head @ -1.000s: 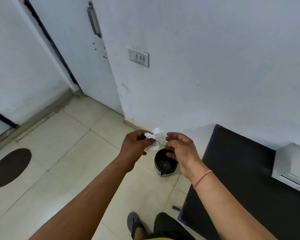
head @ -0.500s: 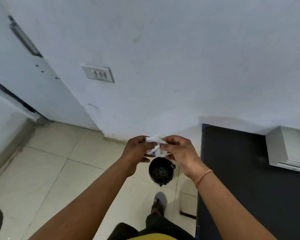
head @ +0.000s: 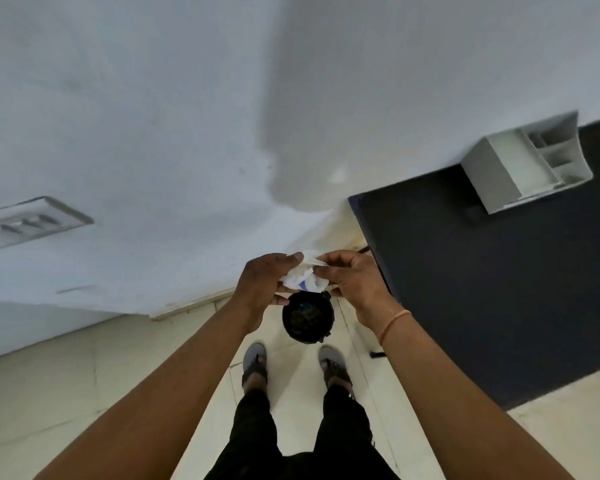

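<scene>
Holding crumpled paper above the bin

Both hands up in front of me, wad of crumpled white paper [head: 305,279] between them. Left hand [head: 262,289] grips the wad from its left side, fingers [head: 286,262] curled over the top edge. Right hand [head: 355,285] pinches the wad's right side, fingers [head: 330,260] bent round it. Small blue mark shows on the paper's lower part. Paper is off the floor, held in the air, touching only my two hands.

Black round bin [head: 307,320] stands on the tiled floor [head: 66,382], showing just under the paper from the head view, open top, dark stuff inside, too blurry to identify. My sandals [head: 255,362] are just beside the bin, one on each side. Orange thread [head: 394,325] sits on my right wrist. Black table [head: 482,289] is to my right, white box [head: 520,168] on it against the wall [head: 153,98]. Switch plate [head: 28,223] is on the wall at far left.
</scene>
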A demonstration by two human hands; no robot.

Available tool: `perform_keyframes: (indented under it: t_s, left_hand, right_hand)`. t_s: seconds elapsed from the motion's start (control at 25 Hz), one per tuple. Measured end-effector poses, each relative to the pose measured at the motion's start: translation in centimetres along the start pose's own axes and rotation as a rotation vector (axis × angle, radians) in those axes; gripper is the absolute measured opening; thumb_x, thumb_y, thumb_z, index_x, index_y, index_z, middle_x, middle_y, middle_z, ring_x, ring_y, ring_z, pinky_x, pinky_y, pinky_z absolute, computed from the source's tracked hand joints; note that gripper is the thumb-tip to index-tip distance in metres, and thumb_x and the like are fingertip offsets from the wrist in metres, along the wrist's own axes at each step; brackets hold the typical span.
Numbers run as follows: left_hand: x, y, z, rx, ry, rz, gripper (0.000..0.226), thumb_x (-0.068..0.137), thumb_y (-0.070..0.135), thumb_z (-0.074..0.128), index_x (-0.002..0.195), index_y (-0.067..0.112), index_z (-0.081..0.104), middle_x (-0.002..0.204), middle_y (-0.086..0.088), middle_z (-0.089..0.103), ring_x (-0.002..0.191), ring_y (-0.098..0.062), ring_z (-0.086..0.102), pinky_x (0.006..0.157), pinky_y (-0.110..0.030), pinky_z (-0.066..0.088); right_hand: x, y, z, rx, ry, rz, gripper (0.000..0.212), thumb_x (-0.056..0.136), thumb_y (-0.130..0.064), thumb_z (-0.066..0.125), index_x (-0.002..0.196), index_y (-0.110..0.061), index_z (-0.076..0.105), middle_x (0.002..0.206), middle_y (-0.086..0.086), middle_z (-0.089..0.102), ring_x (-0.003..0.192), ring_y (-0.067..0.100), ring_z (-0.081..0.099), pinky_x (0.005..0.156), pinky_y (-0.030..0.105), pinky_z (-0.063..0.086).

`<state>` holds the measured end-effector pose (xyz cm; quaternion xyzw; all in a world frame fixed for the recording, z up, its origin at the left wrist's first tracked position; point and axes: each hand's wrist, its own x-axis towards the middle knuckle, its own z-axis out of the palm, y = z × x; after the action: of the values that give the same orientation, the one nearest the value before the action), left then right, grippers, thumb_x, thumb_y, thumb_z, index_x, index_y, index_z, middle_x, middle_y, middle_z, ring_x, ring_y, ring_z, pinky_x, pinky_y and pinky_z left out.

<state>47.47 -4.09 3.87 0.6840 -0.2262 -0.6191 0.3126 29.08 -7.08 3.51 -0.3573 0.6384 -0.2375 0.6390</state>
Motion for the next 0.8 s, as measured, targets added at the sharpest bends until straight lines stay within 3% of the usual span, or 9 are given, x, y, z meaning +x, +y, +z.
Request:
perform_keyframes:
  t_s: [0.12,0.32,0.44,0.52,0.6,0.72,0.8]
  left_hand:
    - [5.3,-2.3,-1.8,0.031,-0.024,-0.102,0.032,0.093,0.045,0.075,0.105,0.016,0.079,0.105,-0.005,0.084,0.091,-0.025,0.076,0.079,-0.041,0.057]
    - [14.2,-9.9,-2.4,0.124,-0.036,-0.238,0.009,0.094,0.028,0.076,0.093,0.019,0.076,0.12,-0.015,0.079,0.091,-0.025,0.07,0.075,-0.038,0.054]
    - [19.9,-16.2,-1.7,0.191,-0.016,-0.273,0.009,0.092,0.03,0.08,0.089,0.023,0.074,0.114,-0.011,0.077,0.094,-0.024,0.069,0.077,-0.035,0.055]
    - [23.7,-20.1,-1.6,0.259,0.018,-0.253,0.024,0.082,0.043,0.084,0.096,0.026,0.075,0.119,-0.009,0.075,0.108,-0.029,0.07,0.096,-0.042,0.058]
    - [27.5,-24.5,-1.9,0.335,0.033,-0.272,0.056,0.067,0.056,0.081,0.115,0.026,0.076,0.13,-0.009,0.074,0.121,-0.031,0.068,0.109,-0.05,0.055]
    - [32.2,-30.5,-2.8,0.386,0.041,-0.307,0.073,0.065,0.059,0.08,0.129,0.025,0.073,0.137,-0.009,0.072,0.124,-0.032,0.067,0.11,-0.053,0.055]
    - [33.7,-32.6,-3.3,0.414,0.028,-0.315,0.071,0.072,0.055,0.081,0.134,0.023,0.07,0.139,-0.01,0.07,0.125,-0.032,0.066,0.11,-0.052,0.054]
  right_hand:
    - [3.3,5.0,1.2,0.053,0.153,0.108,0.009,0.088,-0.006,0.076,0.094,-0.012,0.079,0.087,0.007,0.077,0.07,0.017,0.066,0.056,0.025,0.05]
    - [9.7,16.1,3.2,0.08,0.326,0.356,0.015,0.087,-0.006,0.077,0.082,-0.02,0.076,0.098,0.014,0.079,0.076,0.024,0.068,0.055,0.027,0.053]
    - [15.5,23.1,4.8,-0.033,0.373,0.38,0.013,0.084,-0.011,0.076,0.081,-0.024,0.077,0.099,0.009,0.081,0.089,0.03,0.075,0.075,0.039,0.064]
    - [19.2,26.8,5.9,-0.183,0.37,0.369,0.015,0.083,-0.015,0.071,0.092,-0.023,0.081,0.102,0.004,0.081,0.098,0.028,0.075,0.09,0.038,0.061]
    - [22.2,30.0,7.0,-0.349,0.316,0.372,0.028,0.087,-0.012,0.065,0.111,-0.018,0.079,0.118,0.006,0.078,0.112,0.027,0.071,0.098,0.025,0.052]
    - [25.7,34.3,8.2,-0.411,0.145,0.411,0.047,0.095,-0.007,0.061,0.142,-0.007,0.059,0.148,0.011,0.059,0.137,0.03,0.053,0.111,0.027,0.038]
    - [27.1,36.2,8.8,-0.382,0.132,0.44,0.05,0.096,-0.01,0.062,0.145,-0.007,0.054,0.146,0.014,0.059,0.137,0.032,0.053,0.11,0.033,0.041]
